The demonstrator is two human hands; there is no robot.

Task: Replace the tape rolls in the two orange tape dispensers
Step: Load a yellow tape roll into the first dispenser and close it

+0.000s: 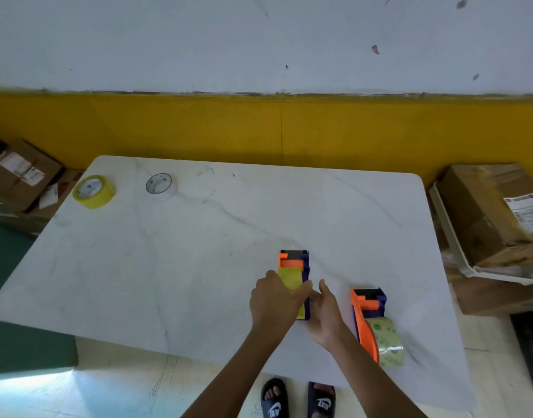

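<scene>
Two orange and purple tape dispensers stand on the white marble table point(168, 267). The middle dispenser point(293, 262) holds a yellow tape roll point(290, 277). My left hand point(272, 300) grips that roll from the left side. My right hand point(325, 312) presses against the dispenser's purple right side, fingers together. The second dispenser point(368, 312) stands to the right near the front edge with a clear greenish roll point(387, 342) in it. Two spare rolls lie at the far left: a yellow roll point(93, 191) and a white roll point(161, 186).
Cardboard boxes point(20, 173) are stacked on the floor at the left, more boxes point(488, 212) and a white tray at the right. A yellow and white wall runs behind the table. My sandalled feet point(298, 399) show below the front edge.
</scene>
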